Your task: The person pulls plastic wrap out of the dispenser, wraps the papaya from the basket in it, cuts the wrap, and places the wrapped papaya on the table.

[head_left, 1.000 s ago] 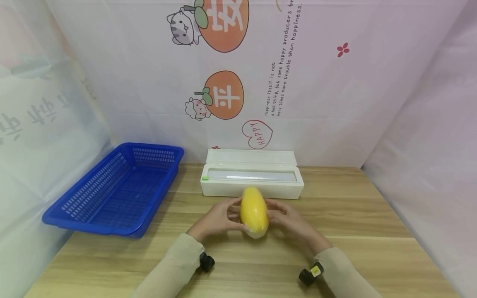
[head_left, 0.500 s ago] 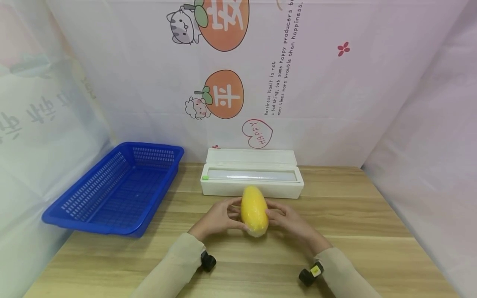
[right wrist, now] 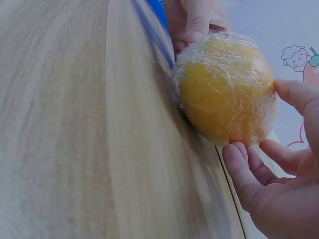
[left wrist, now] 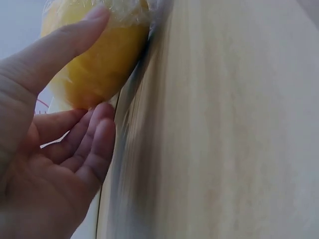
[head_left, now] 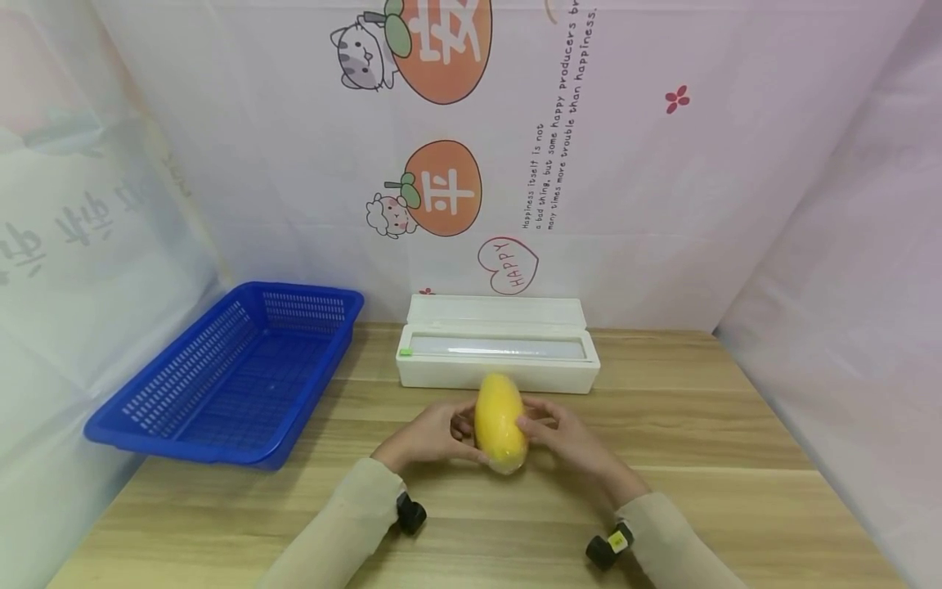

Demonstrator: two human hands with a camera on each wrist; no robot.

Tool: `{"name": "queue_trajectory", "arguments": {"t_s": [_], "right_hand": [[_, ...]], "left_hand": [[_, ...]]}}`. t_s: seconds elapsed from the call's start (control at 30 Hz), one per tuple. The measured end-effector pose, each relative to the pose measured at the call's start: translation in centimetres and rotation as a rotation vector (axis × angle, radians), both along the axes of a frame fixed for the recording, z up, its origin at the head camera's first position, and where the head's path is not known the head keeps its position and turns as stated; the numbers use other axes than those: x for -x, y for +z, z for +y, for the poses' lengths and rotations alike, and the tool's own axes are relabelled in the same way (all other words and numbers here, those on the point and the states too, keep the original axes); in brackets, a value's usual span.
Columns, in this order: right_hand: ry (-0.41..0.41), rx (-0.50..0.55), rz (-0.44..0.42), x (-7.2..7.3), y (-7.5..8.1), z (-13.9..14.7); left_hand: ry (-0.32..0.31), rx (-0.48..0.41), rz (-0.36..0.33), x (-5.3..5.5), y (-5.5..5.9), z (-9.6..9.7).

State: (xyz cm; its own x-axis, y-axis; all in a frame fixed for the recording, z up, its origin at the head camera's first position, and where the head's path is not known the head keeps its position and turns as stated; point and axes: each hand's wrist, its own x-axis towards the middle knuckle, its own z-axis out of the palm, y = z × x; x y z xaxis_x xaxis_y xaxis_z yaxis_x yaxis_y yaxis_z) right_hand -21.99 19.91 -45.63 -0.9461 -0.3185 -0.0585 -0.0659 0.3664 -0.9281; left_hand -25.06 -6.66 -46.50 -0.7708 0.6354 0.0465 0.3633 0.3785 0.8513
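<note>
A yellow mango point(head_left: 500, 421) in crinkled clear cling film is held between my two hands, just in front of the white box. With its thumb point(left wrist: 75, 45) on the film and its fingertips against the fruit, my left hand point(head_left: 434, 433) grips one side. My right hand point(head_left: 570, 438) pinches the other side. In the right wrist view the wrapped mango point(right wrist: 227, 89) shows bunched film near the left thumb, and the right fingers point(right wrist: 244, 174) touch its edge. Whether its underside touches the table cannot be told.
Behind the mango stands a long white cling film box point(head_left: 500, 375), its lid point(head_left: 496, 311) raised and a roll inside. To the left lies a blue plastic basket point(head_left: 309, 401). The wooden table point(head_left: 699, 425) is bounded by printed cloth point(head_left: 625, 164) walls.
The mango has come slightly nearer and lower in the head view. My right hand's thumb has shifted a little over it; both hands keep their hold.
</note>
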Motion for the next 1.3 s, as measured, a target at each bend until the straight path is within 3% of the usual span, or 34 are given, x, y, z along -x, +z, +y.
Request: {"name": "queue_trajectory", "arguments": {"t_s": [0.17,0.5,1.0,1.3], "right_hand": [[-0.047,-0.037,-0.001,-0.2,0.2,-0.4],[-0.010,0.012,-0.015,0.1,-0.2,-0.4],[0.022,0.015,-0.019,0.2,-0.6,-0.1],[0.055,0.019,-0.021,-0.1,-0.5,-0.1]], "left_hand": [[-0.028,0.036,0.028,0.1,-0.1,-0.2],[-0.064,0.059,0.004,0.1,0.0,-0.7],[0.025,0.022,-0.111,-0.2,0.6,-1.4],[0.019,-0.002,-0.117,-0.3,0.6,-1.4]]}}
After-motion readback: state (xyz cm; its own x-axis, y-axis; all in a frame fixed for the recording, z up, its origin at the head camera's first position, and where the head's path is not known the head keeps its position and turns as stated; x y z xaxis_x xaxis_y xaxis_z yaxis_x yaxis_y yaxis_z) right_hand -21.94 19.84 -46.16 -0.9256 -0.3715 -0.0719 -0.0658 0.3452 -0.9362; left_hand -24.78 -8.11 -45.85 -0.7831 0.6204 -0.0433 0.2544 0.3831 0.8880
